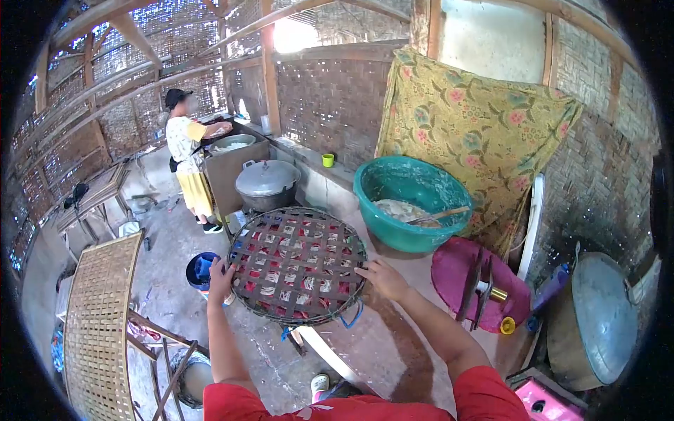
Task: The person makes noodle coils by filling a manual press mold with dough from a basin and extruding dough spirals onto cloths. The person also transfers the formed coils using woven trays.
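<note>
A round, dark woven tray with an open lattice lies in front of me, with red and pale pieces showing through its gaps. My left hand grips its left rim. At the right rim, my right hand has its fingers on the edge, the fingertips curled against the weave. Behind the tray stands a lidded metal pot. A large green basin holding pale dough-like stuff and a wooden paddle is beyond my right hand.
A person stands at a counter, back left. A blue bucket is left of the tray. On the right are a magenta lid with a wooden press and a big metal pot. Woven bamboo panel at left.
</note>
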The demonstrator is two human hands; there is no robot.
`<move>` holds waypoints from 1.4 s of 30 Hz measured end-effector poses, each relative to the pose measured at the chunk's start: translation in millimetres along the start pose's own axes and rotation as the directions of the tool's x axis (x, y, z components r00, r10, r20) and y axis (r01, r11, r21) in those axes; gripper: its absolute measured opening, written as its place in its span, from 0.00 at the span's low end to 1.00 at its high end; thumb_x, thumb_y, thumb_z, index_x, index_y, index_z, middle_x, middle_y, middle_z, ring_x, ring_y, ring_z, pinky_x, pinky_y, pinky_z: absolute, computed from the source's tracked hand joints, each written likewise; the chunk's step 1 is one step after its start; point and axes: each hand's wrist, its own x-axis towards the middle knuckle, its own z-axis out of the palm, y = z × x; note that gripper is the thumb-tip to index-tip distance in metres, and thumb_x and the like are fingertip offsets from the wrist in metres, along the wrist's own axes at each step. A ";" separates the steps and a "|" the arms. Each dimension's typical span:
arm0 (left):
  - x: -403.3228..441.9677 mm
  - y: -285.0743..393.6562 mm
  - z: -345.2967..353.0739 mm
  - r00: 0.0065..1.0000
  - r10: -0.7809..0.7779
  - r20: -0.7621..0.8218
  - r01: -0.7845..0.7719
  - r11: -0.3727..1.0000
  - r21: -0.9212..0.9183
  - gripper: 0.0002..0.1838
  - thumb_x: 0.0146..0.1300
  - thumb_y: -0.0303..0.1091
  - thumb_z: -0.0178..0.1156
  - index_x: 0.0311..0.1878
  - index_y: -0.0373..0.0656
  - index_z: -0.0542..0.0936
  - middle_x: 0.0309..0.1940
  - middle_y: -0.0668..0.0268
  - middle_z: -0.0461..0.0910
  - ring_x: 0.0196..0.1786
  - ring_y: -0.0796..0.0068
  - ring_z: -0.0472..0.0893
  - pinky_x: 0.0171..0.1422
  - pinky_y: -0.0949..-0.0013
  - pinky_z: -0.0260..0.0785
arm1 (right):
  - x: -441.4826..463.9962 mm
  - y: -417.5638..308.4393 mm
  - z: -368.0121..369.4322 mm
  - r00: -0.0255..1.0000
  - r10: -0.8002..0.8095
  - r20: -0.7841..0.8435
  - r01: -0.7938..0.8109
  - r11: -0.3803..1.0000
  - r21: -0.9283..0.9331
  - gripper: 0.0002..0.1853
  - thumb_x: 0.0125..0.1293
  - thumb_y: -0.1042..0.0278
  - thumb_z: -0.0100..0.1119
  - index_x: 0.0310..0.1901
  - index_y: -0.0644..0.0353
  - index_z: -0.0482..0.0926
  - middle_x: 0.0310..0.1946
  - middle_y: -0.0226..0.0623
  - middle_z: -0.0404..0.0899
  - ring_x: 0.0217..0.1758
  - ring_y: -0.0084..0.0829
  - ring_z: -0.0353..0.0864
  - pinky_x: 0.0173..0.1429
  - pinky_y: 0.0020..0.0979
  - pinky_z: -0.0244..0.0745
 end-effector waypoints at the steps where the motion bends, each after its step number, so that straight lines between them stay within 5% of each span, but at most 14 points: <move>1: 1.3 0.4 -0.5 0.999 0.044 -0.012 -0.044 0.999 0.022 0.25 0.60 0.45 0.59 0.56 0.41 0.74 0.62 0.45 0.64 0.70 0.48 0.55 0.73 0.54 0.43 | -0.8 -0.3 1.3 1.000 0.017 0.002 -0.018 0.999 0.030 0.25 0.51 0.76 0.54 0.55 0.55 0.74 0.48 0.37 0.73 0.51 0.40 0.70 0.57 0.36 0.70; 10: 11.6 -26.9 9.0 0.993 -0.086 0.085 0.108 0.944 -0.311 0.26 0.60 0.38 0.62 0.58 0.35 0.71 0.55 0.54 0.72 0.60 0.63 0.70 0.64 0.68 0.59 | -7.3 3.2 17.5 0.992 0.130 0.012 -0.129 0.973 0.190 0.24 0.53 0.77 0.52 0.55 0.56 0.74 0.53 0.42 0.71 0.56 0.44 0.69 0.60 0.38 0.67; 16: -6.8 7.4 -22.1 0.961 -0.113 -0.254 0.088 0.990 -0.106 0.30 0.63 0.47 0.58 0.61 0.35 0.69 0.55 0.54 0.74 0.56 0.64 0.73 0.62 0.66 0.63 | -55.2 -18.2 -16.3 0.939 0.329 -0.105 -0.310 0.936 0.164 0.24 0.57 0.68 0.57 0.57 0.55 0.72 0.59 0.47 0.66 0.59 0.50 0.66 0.65 0.42 0.61; 19: -34.7 66.8 -45.6 0.916 0.050 -0.398 0.001 0.992 0.128 0.26 0.65 0.42 0.56 0.61 0.34 0.68 0.57 0.52 0.71 0.58 0.63 0.71 0.64 0.63 0.61 | -122.8 -15.2 -57.4 0.761 0.641 -0.098 -0.644 0.765 0.007 0.25 0.58 0.60 0.60 0.57 0.60 0.72 0.60 0.50 0.65 0.60 0.49 0.65 0.64 0.42 0.61; 20: -32.7 57.3 -48.0 0.891 0.133 -0.435 -0.113 0.991 0.072 0.25 0.66 0.40 0.55 0.61 0.33 0.68 0.58 0.52 0.71 0.58 0.64 0.72 0.64 0.64 0.61 | -149.6 -1.7 -65.2 0.374 0.906 -0.196 -0.846 0.420 0.327 0.29 0.57 0.56 0.61 0.58 0.62 0.69 0.59 0.52 0.65 0.60 0.49 0.65 0.64 0.42 0.60; 21: -39.2 82.8 -43.2 0.874 0.137 -0.466 -0.193 0.979 -0.073 0.24 0.67 0.39 0.55 0.61 0.32 0.68 0.58 0.53 0.71 0.58 0.65 0.72 0.64 0.64 0.61 | -173.4 9.1 -70.1 -0.085 0.986 -0.145 -0.773 0.027 0.634 0.34 0.56 0.53 0.62 0.59 0.65 0.67 0.58 0.54 0.66 0.61 0.49 0.65 0.64 0.42 0.60; 22: -51.6 115.3 -37.9 0.858 0.129 -0.497 -0.263 0.942 -0.209 0.24 0.68 0.38 0.54 0.60 0.32 0.68 0.58 0.53 0.71 0.58 0.66 0.72 0.64 0.65 0.60 | -194.6 14.0 -71.0 -0.114 0.981 -0.155 -0.778 0.009 0.628 0.34 0.56 0.53 0.62 0.59 0.65 0.67 0.58 0.54 0.66 0.61 0.49 0.65 0.64 0.42 0.60; 24: -64.4 169.2 -7.2 0.850 0.142 -0.508 -0.297 0.924 -0.240 0.22 0.68 0.38 0.54 0.57 0.31 0.70 0.56 0.55 0.72 0.56 0.68 0.72 0.62 0.67 0.62 | -230.4 20.2 -64.9 0.028 0.921 -0.388 -0.975 -0.060 -0.212 0.43 0.53 0.46 0.63 0.63 0.68 0.60 0.53 0.56 0.70 0.57 0.51 0.68 0.61 0.45 0.62; 26: -78.7 216.0 38.9 0.825 0.303 -0.477 -0.496 0.792 -0.356 0.18 0.67 0.38 0.54 0.52 0.32 0.73 0.50 0.57 0.74 0.52 0.68 0.74 0.59 0.68 0.64 | -245.5 26.8 -65.0 0.006 0.924 -0.383 -0.975 -0.079 -0.205 0.53 0.48 0.44 0.66 0.68 0.65 0.48 0.50 0.56 0.72 0.53 0.53 0.71 0.59 0.46 0.65; 29: -118.8 308.5 130.9 0.875 0.481 -0.046 -0.458 0.794 -0.400 0.10 0.58 0.24 0.57 0.44 0.38 0.76 0.43 0.60 0.75 0.47 0.67 0.76 0.53 0.65 0.68 | -245.0 33.4 -66.4 -0.002 0.992 -0.123 -0.996 -0.013 -0.093 0.59 0.41 0.45 0.71 0.70 0.58 0.43 0.48 0.60 0.71 0.51 0.55 0.74 0.55 0.47 0.69; 31: -137.6 306.4 225.1 0.720 0.563 0.405 -0.431 0.821 -0.374 0.18 0.58 0.27 0.61 0.52 0.39 0.73 0.49 0.58 0.74 0.51 0.64 0.75 0.57 0.66 0.66 | -255.4 51.8 -51.1 -0.025 0.988 -0.155 -1.000 -0.025 0.008 0.58 0.41 0.49 0.71 0.70 0.57 0.44 0.47 0.60 0.72 0.50 0.55 0.74 0.54 0.48 0.70; 32: -163.5 336.3 232.8 0.616 0.468 0.633 -0.158 0.861 -0.483 0.23 0.59 0.32 0.61 0.57 0.39 0.70 0.54 0.53 0.73 0.57 0.58 0.72 0.63 0.63 0.62 | -259.7 55.1 -48.5 -0.050 0.984 -0.174 -0.994 -0.033 0.103 0.57 0.41 0.53 0.71 0.69 0.57 0.44 0.46 0.60 0.73 0.50 0.56 0.75 0.54 0.48 0.70; 35: -179.2 284.1 393.5 0.117 0.827 0.550 -0.748 0.438 -0.498 0.25 0.59 0.34 0.57 0.60 0.39 0.69 0.58 0.48 0.69 0.60 0.51 0.69 0.65 0.58 0.61 | -272.5 64.8 -84.8 -0.037 0.993 -0.109 -0.902 0.014 0.431 0.47 0.44 0.59 0.69 0.66 0.60 0.54 0.46 0.50 0.76 0.47 0.45 0.78 0.51 0.42 0.73; 42: -189.7 318.0 491.1 0.139 0.765 0.629 -0.665 0.542 -0.513 0.20 0.54 0.31 0.55 0.52 0.41 0.77 0.45 0.52 0.79 0.50 0.52 0.77 0.56 0.56 0.68 | -254.8 -42.6 -219.0 0.168 0.983 -0.068 -0.442 0.137 0.887 0.41 0.51 0.64 0.62 0.66 0.66 0.57 0.43 0.34 0.73 0.32 0.22 0.71 0.32 0.23 0.66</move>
